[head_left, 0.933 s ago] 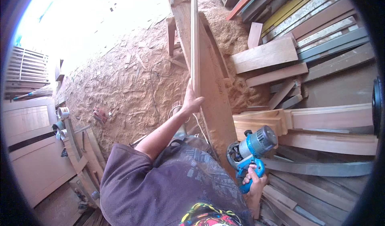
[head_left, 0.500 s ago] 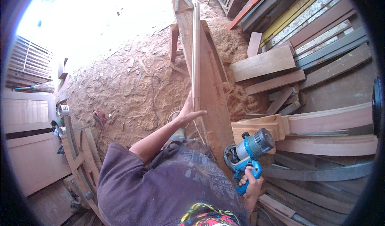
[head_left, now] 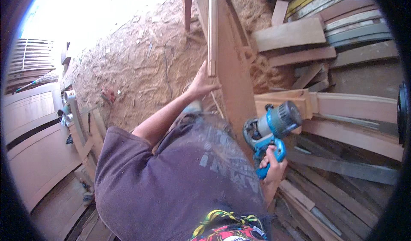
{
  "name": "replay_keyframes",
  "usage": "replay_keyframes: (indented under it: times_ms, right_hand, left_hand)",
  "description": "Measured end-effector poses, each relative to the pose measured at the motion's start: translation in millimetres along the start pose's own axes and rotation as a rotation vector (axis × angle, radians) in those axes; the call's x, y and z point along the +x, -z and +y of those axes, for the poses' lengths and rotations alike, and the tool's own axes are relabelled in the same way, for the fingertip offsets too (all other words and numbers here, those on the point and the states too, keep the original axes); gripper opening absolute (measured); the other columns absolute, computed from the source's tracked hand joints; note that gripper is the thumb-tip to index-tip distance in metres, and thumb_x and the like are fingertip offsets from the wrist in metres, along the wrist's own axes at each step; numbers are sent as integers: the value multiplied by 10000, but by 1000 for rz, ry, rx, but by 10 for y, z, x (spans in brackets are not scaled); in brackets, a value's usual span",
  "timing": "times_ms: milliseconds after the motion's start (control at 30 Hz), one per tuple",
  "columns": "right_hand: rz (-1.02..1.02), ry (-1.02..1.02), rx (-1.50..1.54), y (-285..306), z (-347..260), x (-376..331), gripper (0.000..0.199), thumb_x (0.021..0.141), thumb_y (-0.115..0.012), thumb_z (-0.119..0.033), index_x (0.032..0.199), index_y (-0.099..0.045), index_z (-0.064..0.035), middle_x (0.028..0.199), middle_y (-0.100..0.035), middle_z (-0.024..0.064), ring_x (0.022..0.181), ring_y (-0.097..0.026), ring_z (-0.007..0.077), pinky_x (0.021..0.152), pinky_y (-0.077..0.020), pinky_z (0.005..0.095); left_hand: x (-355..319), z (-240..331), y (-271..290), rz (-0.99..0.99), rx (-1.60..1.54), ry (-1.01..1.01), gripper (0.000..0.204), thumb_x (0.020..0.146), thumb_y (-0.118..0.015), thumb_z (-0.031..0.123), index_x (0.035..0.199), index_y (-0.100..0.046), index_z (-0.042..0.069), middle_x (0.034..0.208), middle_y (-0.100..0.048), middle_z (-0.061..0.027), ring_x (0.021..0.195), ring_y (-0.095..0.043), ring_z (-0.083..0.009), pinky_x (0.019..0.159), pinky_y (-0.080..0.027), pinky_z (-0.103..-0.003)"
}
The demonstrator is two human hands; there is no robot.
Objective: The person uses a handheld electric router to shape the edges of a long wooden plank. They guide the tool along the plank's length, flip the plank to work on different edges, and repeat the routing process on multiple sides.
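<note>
From where I stood, the left hand [head_left: 201,83] was spread, thumb pointing off to the right, with its fingers along the left side of a pale wooden strip [head_left: 212,35], right at the near end. The right hand [head_left: 274,166], lower and further right, was wrapped around the blue handle of a router [head_left: 280,120].

The strip ran straight away from the left hand, its long axis pointing ahead of the person, and its far end passed out of view. The left hand was plainly the nearer one; the right, with the router, was well back from that near end. Under the strip and to its right stretched the bench [head_left: 234,82], a broad plank running much the same way, and the router's round base sat over its near part. I couldn't tell whether they touched.

Right of the router lay long pale boards [head_left: 355,106]. Well left of both hands stood a whitish tub [head_left: 69,96]; I couldn't make out what it held. Beyond the left hand spread sawdust-covered ground [head_left: 137,69].
</note>
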State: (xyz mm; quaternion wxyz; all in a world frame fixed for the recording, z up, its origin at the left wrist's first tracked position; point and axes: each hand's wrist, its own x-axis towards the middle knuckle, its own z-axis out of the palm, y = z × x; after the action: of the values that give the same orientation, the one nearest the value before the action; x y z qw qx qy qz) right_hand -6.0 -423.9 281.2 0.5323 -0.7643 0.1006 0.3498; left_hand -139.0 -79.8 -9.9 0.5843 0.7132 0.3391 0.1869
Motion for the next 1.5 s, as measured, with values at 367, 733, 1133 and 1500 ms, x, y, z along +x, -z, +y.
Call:
replay_keyframes:
  times_ms: [367, 733, 1133, 1500]
  right_hand:
    - [-32, 12, -40, -54, -49, -56, 215, 1022, -719, -113, 1209, -663, -22, 773, -605, 19, 577, -532, 103, 538, -460, 295]
    - [-26, 24, -50, -60, 0, -69, 198, 1005, -744, -95, 1177, -692, -11, 820, -651, 37, 581, -549, 100, 535, -470, 296]
    - [-43, -66, -60, -53, -86, -88, 290, 982, -770, -127, 1236, -672, -29, 836, -667, 46, 642, -601, 123, 578, -509, 322]
    - [-174, -52, -590, 195, 178, -192, 387, 962, -800, -158, 1295, -661, -19, 890, -710, 57, 811, -685, 141, 804, -570, 344]
  left_hand:
    - [3, 375, 164, 43, -315, 155, 1412, 813, -946, 501, 1702, -7, -66, 1736, -208, -349, 1618, -278, -431, 1316, -289, -479]
    - [425, 1047, 160, -111, -523, 40, 1107, 838, -834, 138, 1696, -158, -41, 1652, -419, -315, 1527, -461, -385, 1259, -395, -426]
    - [1576, 607, 179, 217, 586, 148, 1350, 804, -838, 689, 1748, -80, 92, 1775, 0, -331, 1663, -39, -478, 1286, -201, -669]
    - [1569, 808, -327, 259, 642, 210, 1273, 791, -850, 584, 1726, -174, 46, 1759, -39, -359, 1652, -13, -514, 1310, -154, -582]
